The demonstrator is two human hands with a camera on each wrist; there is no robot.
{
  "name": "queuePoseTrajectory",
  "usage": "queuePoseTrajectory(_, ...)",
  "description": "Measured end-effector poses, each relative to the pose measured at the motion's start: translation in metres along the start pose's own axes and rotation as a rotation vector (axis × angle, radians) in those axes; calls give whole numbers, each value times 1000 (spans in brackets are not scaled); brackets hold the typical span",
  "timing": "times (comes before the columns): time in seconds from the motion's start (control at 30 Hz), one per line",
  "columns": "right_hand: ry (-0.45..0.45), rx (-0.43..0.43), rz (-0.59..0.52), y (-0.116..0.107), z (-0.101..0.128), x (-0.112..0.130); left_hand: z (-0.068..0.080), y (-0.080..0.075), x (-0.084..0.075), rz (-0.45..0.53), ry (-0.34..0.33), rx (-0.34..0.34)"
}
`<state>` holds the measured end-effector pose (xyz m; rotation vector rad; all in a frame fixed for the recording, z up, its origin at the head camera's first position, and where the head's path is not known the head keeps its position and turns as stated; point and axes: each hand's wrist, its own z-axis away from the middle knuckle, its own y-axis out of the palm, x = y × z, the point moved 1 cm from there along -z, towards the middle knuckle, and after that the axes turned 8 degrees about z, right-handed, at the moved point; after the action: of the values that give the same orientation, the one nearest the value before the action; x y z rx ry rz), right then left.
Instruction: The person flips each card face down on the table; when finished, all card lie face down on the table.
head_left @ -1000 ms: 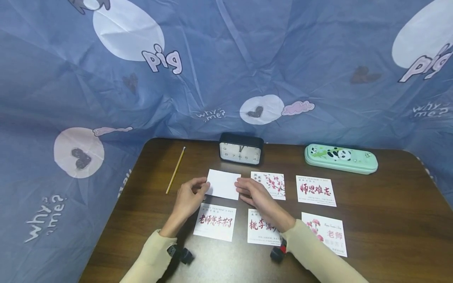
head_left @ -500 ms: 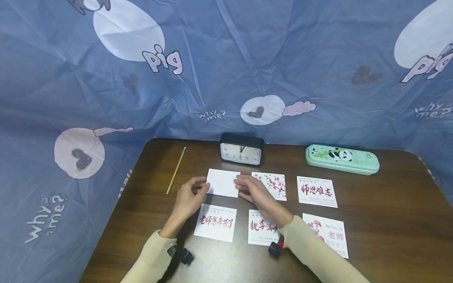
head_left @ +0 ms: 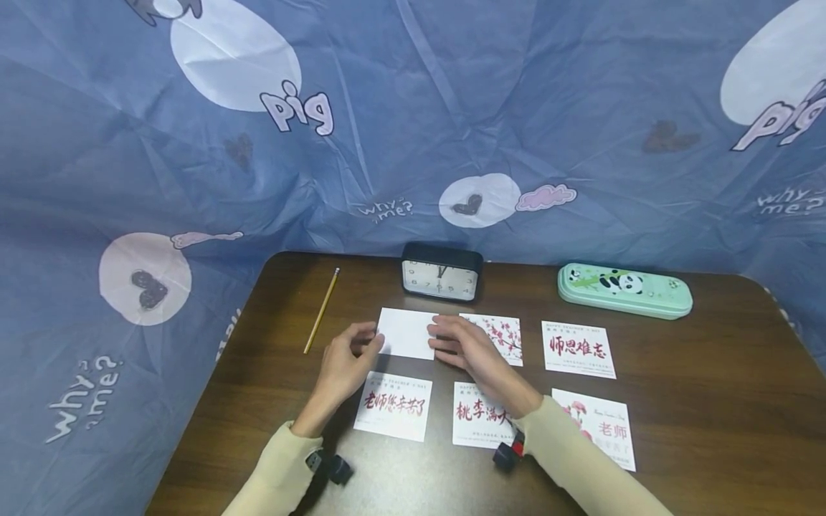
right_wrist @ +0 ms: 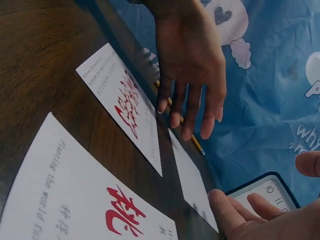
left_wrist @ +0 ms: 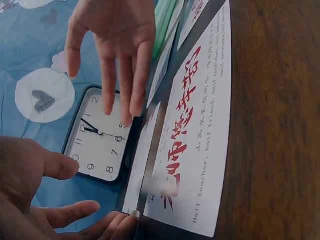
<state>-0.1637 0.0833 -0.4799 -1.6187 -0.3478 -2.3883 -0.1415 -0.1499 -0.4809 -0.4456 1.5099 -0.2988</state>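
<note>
Blank card [head_left: 405, 332] lies flat on desk [head_left: 710, 401], long axis left-right, between both hands. Left hand [head_left: 342, 362] and right hand [head_left: 466, 347] touch its short edges, fingers relaxed, gripping nothing; equally near.

I see pale cream long sleeves reaching both wrists, with a small black camera strapped under each; the right one shows red.
</note>
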Motion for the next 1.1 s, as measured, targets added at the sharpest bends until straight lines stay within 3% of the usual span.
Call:
queuePoseTrajectory(0.33,4,22,34,-5,18,-3,10,-6,-5,8,53,8)
queuePoseTrajectory(0.53,-15,25,6,-14,30,-9,19,-5,-12,59,55,50)
queuePoseTrajectory(0.87,21,-81,101,-43,49,-16,25,29,-26,153,72,163)
queuePoseTrajectory(1.1,17,-156,212,-68,64,-15,25,51,-36,183,69,301)
